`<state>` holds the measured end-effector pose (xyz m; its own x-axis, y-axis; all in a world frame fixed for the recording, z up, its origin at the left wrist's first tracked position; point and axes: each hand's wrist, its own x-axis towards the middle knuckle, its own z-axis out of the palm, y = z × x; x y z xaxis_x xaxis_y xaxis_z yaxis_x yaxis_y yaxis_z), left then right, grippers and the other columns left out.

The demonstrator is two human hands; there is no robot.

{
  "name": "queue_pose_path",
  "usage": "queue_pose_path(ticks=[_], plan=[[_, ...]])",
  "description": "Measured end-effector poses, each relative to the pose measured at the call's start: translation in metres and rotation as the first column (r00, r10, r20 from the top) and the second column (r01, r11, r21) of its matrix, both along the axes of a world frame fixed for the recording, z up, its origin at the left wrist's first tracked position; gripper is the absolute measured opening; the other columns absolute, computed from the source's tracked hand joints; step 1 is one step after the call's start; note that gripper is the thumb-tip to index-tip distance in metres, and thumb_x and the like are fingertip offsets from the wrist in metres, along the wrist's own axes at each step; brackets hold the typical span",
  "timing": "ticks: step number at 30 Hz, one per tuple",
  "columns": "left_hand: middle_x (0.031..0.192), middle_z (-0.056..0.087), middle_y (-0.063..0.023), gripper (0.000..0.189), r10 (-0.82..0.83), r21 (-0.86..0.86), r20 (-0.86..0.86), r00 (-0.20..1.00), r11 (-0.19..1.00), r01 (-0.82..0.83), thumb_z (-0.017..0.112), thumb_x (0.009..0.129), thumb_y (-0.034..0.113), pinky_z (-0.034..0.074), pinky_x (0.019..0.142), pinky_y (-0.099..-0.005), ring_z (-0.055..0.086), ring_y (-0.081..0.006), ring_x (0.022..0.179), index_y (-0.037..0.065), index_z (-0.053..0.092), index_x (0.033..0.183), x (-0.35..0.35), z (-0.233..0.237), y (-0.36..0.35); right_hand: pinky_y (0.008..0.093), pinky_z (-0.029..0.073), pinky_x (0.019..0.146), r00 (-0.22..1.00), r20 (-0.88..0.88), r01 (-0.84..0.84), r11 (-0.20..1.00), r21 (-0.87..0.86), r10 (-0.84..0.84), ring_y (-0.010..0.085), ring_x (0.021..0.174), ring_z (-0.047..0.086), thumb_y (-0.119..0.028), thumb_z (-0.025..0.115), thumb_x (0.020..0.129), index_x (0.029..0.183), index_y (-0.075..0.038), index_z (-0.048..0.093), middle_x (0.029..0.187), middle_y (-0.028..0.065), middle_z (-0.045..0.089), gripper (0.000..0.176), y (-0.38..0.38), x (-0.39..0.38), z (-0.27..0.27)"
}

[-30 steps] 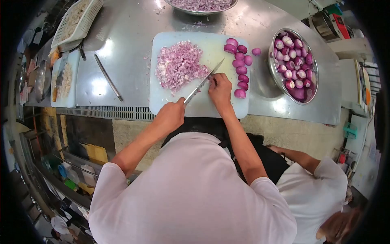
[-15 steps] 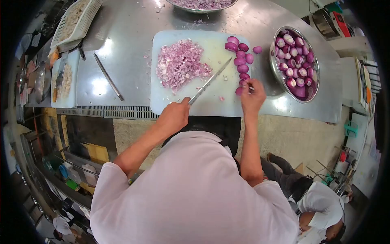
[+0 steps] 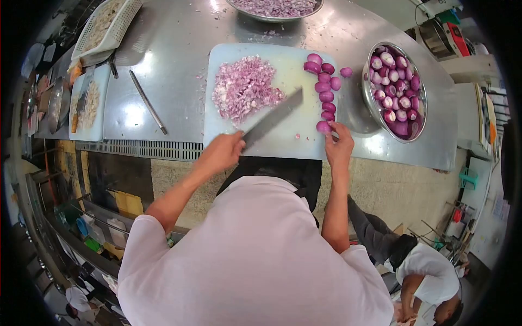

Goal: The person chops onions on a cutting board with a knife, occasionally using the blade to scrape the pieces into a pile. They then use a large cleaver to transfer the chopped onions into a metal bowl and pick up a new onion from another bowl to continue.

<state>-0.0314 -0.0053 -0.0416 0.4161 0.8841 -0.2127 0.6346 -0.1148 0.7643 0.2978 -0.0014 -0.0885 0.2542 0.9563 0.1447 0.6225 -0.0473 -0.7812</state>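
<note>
My left hand is closed round the handle of a broad-bladed knife. The blade slants up and right over the white cutting board, its flat side facing up. A mound of chopped red onion lies on the board's left half. Down its right side runs a column of peeled red onion pieces, cut face hidden. At the near end of that column, my right hand has thumb and fingers closed at the edge of a red onion piece.
A steel bowl of peeled red onions stands at right; another bowl of chopped onion is at the back. A steel rod, a white basket and a second board sit left. A co-worker is behind, at right.
The knife has turned from edge-up to showing its flat side, and my left hand has moved slightly left. My right hand has lowered to the nearest onion piece.
</note>
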Motion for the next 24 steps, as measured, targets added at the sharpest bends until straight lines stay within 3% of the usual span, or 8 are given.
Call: queue_pose_path(ticks=[3, 7, 9, 13, 17, 20, 24], plan=[[0.064, 0.058, -0.0286, 0.013, 0.181, 0.12, -0.137, 0.974, 0.979, -0.165, 0.055, 0.092, 0.007, 0.044, 0.059, -0.0546, 0.06, -0.0493, 0.066, -0.006, 0.055, 0.092, -0.003, 0.011, 0.019, 0.033, 0.061, 0.072, 0.999, 0.023, -0.021, 1.0, -0.004, 0.022, 0.0276, 0.093, 0.068, 0.008, 0.065, 0.078, 0.106, -0.002, 0.069, 0.108, 0.0148, 0.065, 0.031, 0.002, -0.005, 0.003], [0.065, 0.058, -0.0289, 0.013, 0.206, 0.02, -0.106, 0.973, 0.979, -0.205, 0.055, 0.092, 0.007, 0.044, 0.06, -0.0554, 0.059, -0.05, 0.067, -0.006, 0.055, 0.093, 0.019, 0.027, 0.0, 0.0331, 0.061, 0.076, 0.999, -0.012, -0.044, 0.996, -0.08, 0.043, 0.0251, 0.096, 0.068, 0.006, 0.069, 0.08, 0.107, -0.001, 0.068, 0.109, 0.0134, 0.064, 0.028, 0.001, -0.02, 0.004], [0.066, 0.059, -0.029, 0.013, 0.038, 0.001, -0.027, 0.999, 0.999, -0.038, 0.055, 0.092, 0.007, 0.045, 0.062, -0.056, 0.059, -0.0501, 0.069, -0.006, 0.055, 0.095, 0.022, 0.017, -0.011, 0.0326, 0.061, 0.074, 0.996, -0.016, -0.088, 0.992, -0.091, 0.087, 0.0253, 0.087, 0.069, 0.005, 0.071, 0.079, 0.104, 0.001, 0.067, 0.103, 0.0143, 0.065, 0.025, 0.004, -0.037, 0.001], [0.069, 0.06, -0.028, 0.014, 0.147, 0.05, -0.047, 0.988, 0.988, -0.144, 0.056, 0.092, 0.009, 0.045, 0.064, -0.0548, 0.061, -0.0486, 0.07, -0.005, 0.056, 0.095, -0.004, 0.001, 0.0, 0.0367, 0.055, 0.072, 0.987, 0.03, -0.163, 0.984, 0.073, 0.161, 0.0328, 0.08, 0.066, -0.002, 0.073, 0.077, 0.101, 0.0, 0.067, 0.094, 0.0158, 0.064, 0.025, 0.022, -0.076, -0.001], [0.067, 0.06, -0.0291, 0.017, 0.229, 0.112, -0.184, 0.956, 0.971, -0.211, 0.055, 0.092, 0.007, 0.046, 0.06, -0.0554, 0.061, -0.0475, 0.067, -0.007, 0.058, 0.101, -0.008, 0.031, 0.021, 0.0404, 0.053, 0.075, 0.981, -0.002, -0.196, 0.979, 0.047, 0.196, 0.035, 0.082, 0.064, -0.006, 0.072, 0.079, 0.102, -0.001, 0.067, 0.096, 0.0161, 0.063, 0.023, 0.056, -0.104, 0.001], [0.065, 0.059, -0.0293, 0.017, 0.201, 0.199, -0.123, 0.972, 0.964, -0.174, 0.053, 0.093, 0.006, 0.046, 0.059, -0.0565, 0.06, -0.0477, 0.064, -0.006, 0.058, 0.104, 0.008, 0.037, 0.01, 0.0436, 0.052, 0.075, 0.95, 0.125, -0.296, 0.953, 0.058, 0.287, 0.036, 0.086, 0.062, -0.008, 0.067, 0.082, 0.099, -0.002, 0.067, 0.095, 0.0156, 0.063, 0.018, 0.072, -0.113, 0.008], [0.064, 0.059, -0.0287, 0.013, 0.133, 0.147, -0.163, 0.978, 0.983, -0.109, 0.051, 0.092, 0.005, 0.046, 0.06, -0.0574, 0.061, -0.0483, 0.064, -0.006, 0.054, 0.098, 0.021, 0.012, 0.016, 0.0458, 0.051, 0.075, 0.896, 0.287, -0.363, 0.931, 0.037, 0.338, 0.036, 0.088, 0.06, -0.003, 0.062, 0.08, 0.094, -0.003, 0.066, 0.092, 0.0145, 0.061, 0.014, 0.075, -0.117, 0.008]])
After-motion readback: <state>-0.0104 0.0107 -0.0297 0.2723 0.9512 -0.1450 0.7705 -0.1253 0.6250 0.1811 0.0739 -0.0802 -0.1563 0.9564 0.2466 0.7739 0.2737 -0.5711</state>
